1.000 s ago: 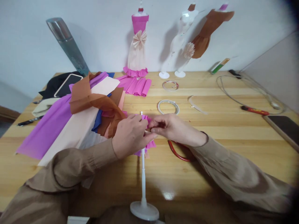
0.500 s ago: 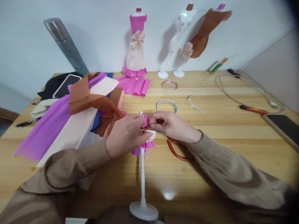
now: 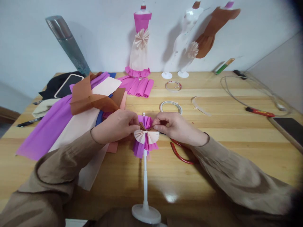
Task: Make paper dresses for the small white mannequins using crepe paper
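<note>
A small dress form on a white stand [image 3: 145, 176] stands upright in front of me, dressed in pink and purple crepe paper [image 3: 146, 120]. A cream pleated paper fan [image 3: 151, 137] spreads across its front. Above the fan lies a thin brown paper strip [image 3: 147, 129] at the waist. My left hand [image 3: 115, 126] pinches the strip's left end, fingertips closed. On the opposite side, my right hand [image 3: 176, 127] pinches the right end between thumb and forefinger. The fingertips partly cover the strip's ends.
Crepe paper sheets [image 3: 59, 116] pile up at left, near a tilted bottle [image 3: 68, 44]. Dressed forms, including a pink-and-cream one [image 3: 139, 56], stand along the wall. Tape rolls [image 3: 170, 106], red-handled scissors [image 3: 180, 156], a cable [image 3: 233, 94] and a phone [image 3: 288, 130] lie toward the right.
My left hand has moved left, away from the form's front, uncovering the cream fan and brown strip. My right hand has barely moved. The camera view has shifted slightly.
</note>
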`<state>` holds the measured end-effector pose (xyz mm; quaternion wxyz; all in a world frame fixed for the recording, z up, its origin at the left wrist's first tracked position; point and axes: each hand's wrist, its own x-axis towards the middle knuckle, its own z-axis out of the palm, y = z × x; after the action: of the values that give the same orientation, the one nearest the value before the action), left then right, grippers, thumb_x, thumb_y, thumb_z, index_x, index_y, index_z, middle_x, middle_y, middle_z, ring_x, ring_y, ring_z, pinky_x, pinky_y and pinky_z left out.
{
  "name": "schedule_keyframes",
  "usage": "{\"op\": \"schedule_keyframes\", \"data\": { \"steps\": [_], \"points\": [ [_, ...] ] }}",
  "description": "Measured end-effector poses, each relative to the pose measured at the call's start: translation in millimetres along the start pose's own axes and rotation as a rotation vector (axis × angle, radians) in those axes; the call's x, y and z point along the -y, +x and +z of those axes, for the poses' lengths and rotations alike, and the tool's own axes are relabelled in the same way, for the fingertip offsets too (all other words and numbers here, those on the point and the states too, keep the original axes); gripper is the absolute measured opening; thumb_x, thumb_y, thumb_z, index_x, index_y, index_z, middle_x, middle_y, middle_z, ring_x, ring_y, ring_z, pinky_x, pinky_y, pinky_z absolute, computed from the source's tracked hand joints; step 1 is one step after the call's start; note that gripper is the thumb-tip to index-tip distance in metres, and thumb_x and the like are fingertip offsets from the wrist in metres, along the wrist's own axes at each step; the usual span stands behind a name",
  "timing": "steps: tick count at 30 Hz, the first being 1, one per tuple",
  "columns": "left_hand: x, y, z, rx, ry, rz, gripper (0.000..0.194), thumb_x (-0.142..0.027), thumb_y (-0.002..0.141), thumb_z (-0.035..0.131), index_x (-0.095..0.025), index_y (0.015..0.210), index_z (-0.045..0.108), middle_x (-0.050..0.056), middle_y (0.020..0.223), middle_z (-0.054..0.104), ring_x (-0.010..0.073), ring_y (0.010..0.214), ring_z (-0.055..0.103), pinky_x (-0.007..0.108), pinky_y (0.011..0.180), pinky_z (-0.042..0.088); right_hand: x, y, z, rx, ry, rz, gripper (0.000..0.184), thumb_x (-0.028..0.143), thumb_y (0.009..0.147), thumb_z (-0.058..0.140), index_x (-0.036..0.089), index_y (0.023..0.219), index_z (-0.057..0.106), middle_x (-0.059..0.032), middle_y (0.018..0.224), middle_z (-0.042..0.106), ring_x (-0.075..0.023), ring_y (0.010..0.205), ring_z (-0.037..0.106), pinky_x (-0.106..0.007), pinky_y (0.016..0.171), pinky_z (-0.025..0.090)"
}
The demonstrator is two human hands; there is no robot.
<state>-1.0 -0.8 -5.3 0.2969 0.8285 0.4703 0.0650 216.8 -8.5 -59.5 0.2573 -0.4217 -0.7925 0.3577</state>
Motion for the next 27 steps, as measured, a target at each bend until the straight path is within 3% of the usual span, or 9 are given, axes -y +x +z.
{"op": "schedule_keyframes", "data": {
  "steps": [7,13,18,20,24,27],
  "points": [
    [5.3,6.7,7.9,0.023,-0.268,-0.039,0.009,-0.010,0.069,0.063,-0.014,0.076,0.066,0.000,0.069,0.068,0.0129,0.065,0.063,0.022,0.059,0.046,4.3,-0.5,-1.8,0.010,-0.060,-0.061,0.018,0.016,0.084,0.055,0.017,0.066,0.057,0.0000,0.066,0.057,-0.0120,0.063,0.051,-0.026,0.061,0.038],
    [0.6,4.9,6.4,0.041,-0.467,-0.052,0.007,-0.008,0.068,0.064,-0.013,0.072,0.062,-0.002,0.066,0.066,0.0101,0.061,0.060,0.021,0.057,0.046,24.3,-8.6,-0.3,0.001,-0.181,-0.156,0.015,0.030,0.086,0.064,0.016,0.083,0.067,-0.0074,0.083,0.062,-0.0179,0.077,0.058,-0.031,0.070,0.045],
    [-0.7,6.4,2.2,0.067,-0.811,-0.184,0.011,-0.006,0.071,0.063,-0.014,0.073,0.056,-0.003,0.058,0.062,0.0077,0.049,0.058,0.020,0.051,0.047,39.7,-19.6,7.4,0.004,-0.393,-0.138,0.052,0.031,0.080,0.070,0.013,0.126,0.056,-0.0158,0.113,0.063,-0.0277,0.096,0.062,-0.039,0.078,0.050],
    [0.1,6.7,1.0,0.089,-0.913,-0.253,0.013,-0.007,0.073,0.064,-0.015,0.074,0.053,-0.004,0.053,0.059,0.0084,0.045,0.058,0.019,0.048,0.045,41.6,-22.4,9.8,-0.042,-0.442,-0.163,0.057,0.025,0.082,0.065,0.014,0.135,0.048,-0.0161,0.119,0.064,-0.0302,0.102,0.062,-0.041,0.081,0.050],
    [-0.2,6.1,-0.1,0.141,-1.033,-0.323,0.016,-0.015,0.077,0.066,-0.016,0.073,0.051,-0.004,0.049,0.056,0.0074,0.038,0.052,0.016,0.039,0.036,39.9,-21.8,7.6,-0.185,-0.306,-0.121,0.035,0.015,0.087,0.052,0.019,0.122,0.057,-0.0111,0.108,0.071,-0.0255,0.093,0.066,-0.038,0.078,0.050],
    [-1.0,5.2,-1.9,0.058,-0.924,-0.258,0.023,-0.028,0.086,0.060,-0.014,0.070,0.052,-0.003,0.050,0.054,0.0037,0.034,0.043,0.015,0.036,0.030,33.4,-16.4,2.1,-0.125,0.078,0.072,0.013,0.022,0.083,0.059,0.020,0.096,0.061,-0.0068,0.088,0.071,-0.0199,0.074,0.064,-0.033,0.068,0.049]
  ]
}}
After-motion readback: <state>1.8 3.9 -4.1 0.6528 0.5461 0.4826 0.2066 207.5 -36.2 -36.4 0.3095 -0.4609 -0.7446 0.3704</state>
